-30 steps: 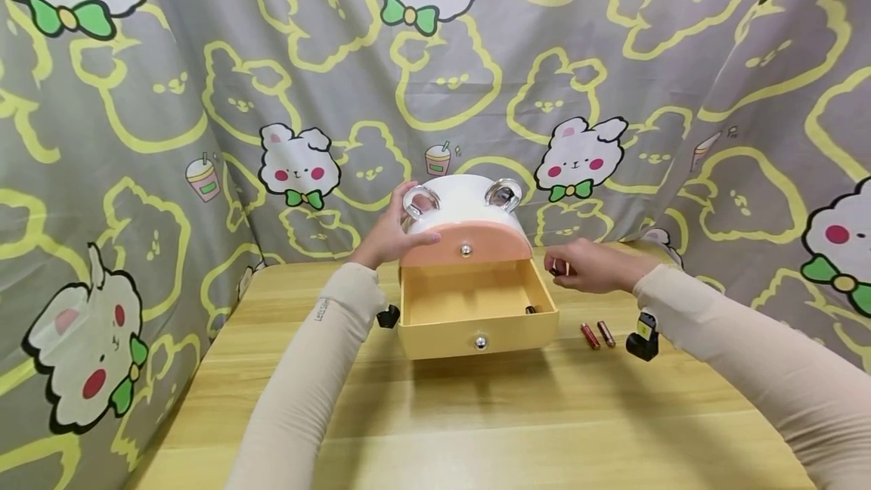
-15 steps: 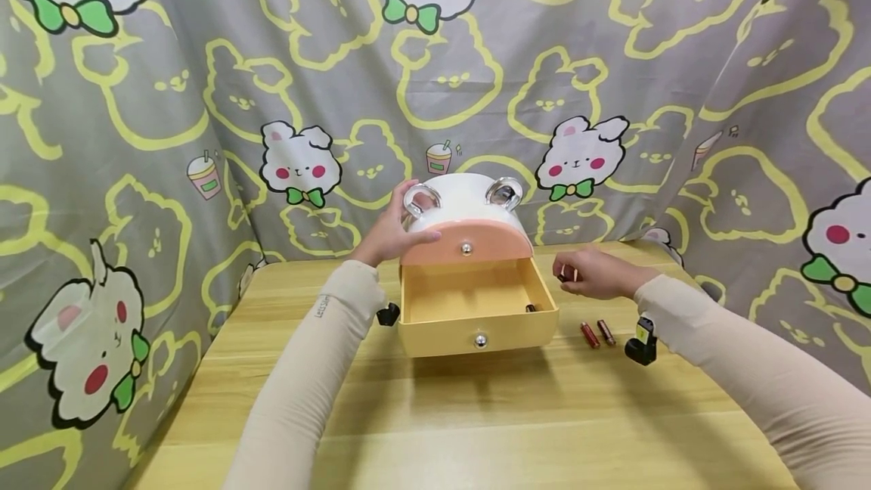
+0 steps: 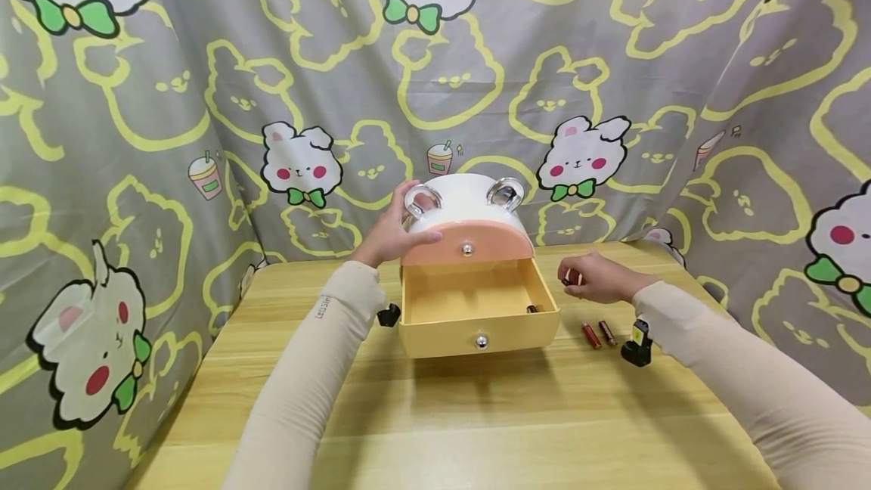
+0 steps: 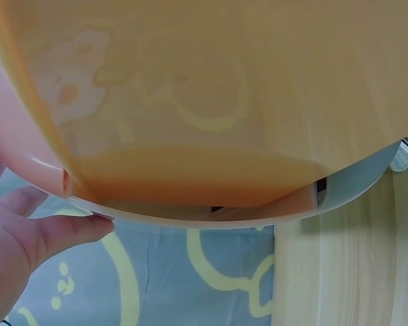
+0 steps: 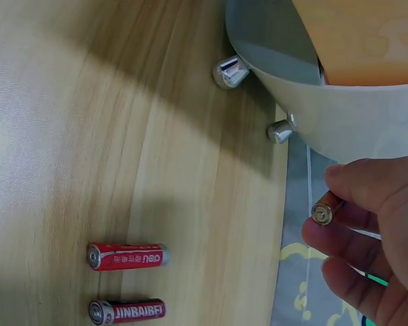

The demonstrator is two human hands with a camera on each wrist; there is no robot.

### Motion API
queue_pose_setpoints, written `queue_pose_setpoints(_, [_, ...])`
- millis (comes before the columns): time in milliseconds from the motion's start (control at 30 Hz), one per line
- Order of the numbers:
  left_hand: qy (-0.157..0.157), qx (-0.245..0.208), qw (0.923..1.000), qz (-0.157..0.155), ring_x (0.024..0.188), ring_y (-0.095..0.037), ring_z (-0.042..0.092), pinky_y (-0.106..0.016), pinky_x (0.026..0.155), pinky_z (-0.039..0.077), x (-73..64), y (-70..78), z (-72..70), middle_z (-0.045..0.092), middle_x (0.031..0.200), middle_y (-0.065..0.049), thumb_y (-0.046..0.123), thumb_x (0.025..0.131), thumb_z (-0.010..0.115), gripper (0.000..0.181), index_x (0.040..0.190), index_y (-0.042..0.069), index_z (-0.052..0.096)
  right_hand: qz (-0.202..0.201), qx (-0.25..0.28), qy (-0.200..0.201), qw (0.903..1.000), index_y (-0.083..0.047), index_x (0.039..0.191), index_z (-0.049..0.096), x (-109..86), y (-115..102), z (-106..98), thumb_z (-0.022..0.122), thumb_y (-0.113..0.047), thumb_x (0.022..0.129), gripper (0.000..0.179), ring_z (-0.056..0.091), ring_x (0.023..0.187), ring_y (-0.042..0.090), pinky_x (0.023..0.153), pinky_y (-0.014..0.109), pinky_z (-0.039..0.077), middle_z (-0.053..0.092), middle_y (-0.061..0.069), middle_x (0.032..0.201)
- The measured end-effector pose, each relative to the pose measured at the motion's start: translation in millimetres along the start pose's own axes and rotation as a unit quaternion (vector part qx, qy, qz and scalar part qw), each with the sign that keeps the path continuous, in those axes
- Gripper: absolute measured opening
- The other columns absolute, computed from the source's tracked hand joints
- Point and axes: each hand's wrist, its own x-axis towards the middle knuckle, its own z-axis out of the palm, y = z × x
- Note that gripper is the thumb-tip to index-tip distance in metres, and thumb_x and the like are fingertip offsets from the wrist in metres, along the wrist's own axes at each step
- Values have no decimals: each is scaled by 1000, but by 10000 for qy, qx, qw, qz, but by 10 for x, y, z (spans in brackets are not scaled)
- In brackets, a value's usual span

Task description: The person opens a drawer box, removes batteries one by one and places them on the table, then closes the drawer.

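Observation:
A small white storage box (image 3: 454, 199) with silver ring ears stands on the table. Its orange upper drawer (image 3: 445, 246) is closed and its yellow lower drawer (image 3: 442, 339) is pulled out. My left hand (image 3: 389, 231) holds the box's upper left side, thumb at the front edge and fingers beside the ear. Right of the box, above the table, my right hand (image 3: 602, 278) pinches a battery (image 5: 326, 208) between thumb and fingers, its end facing the wrist camera. A dark battery-like piece (image 3: 532, 309) lies in the drawer's front right corner, partly hidden by the wall.
Two red batteries, one brighter (image 5: 128, 257) and one darker (image 5: 127, 311), lie side by side on the wooden table (image 3: 476, 429), right of the drawer. A patterned curtain (image 3: 463, 97) hangs behind and at both sides.
My right hand has shifted a little right and toward me, away from the drawer, keeping the battery pinched. The left hand and the box have stayed in place.

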Motion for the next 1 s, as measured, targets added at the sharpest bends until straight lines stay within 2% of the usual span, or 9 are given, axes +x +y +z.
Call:
queue_pose_setpoints(200, [5,14,10000,-22,135,-34,36,-51,108,28,-2,22,13,35,150,-9,35,72,85,105,151,33,16,136,-38,0,9999,-7,94,61,-1,53,82,68,-4,87,11,56,67,6,60,28,48,60,-7,74])
queue_pose_setpoints(433, [40,-11,10000,-24,135,-34,36,-51,108,28,3,5,14,36,150,-9,36,72,85,105,151,34,16,25,-42,10,10000,-6,94,61,0,118,177,68,-2,86,11,56,66,7,61,30,49,61,-5,74])
queue_pose_setpoints(667, [82,12,10000,-22,135,-36,36,-52,108,28,-20,-3,0,34,151,-9,37,71,86,107,152,27,16,63,-56,-90,9999,-1,96,61,14,193,273,67,0,86,12,57,69,8,62,31,49,60,-5,74])
queue_pose_setpoints(1000, [114,53,9999,10,134,-36,37,-52,107,29,-13,-7,11,36,149,-12,42,70,85,107,151,32,17,112,-114,-243,9996,0,97,64,14,210,350,65,2,86,11,57,69,9,63,31,50,62,-2,78])
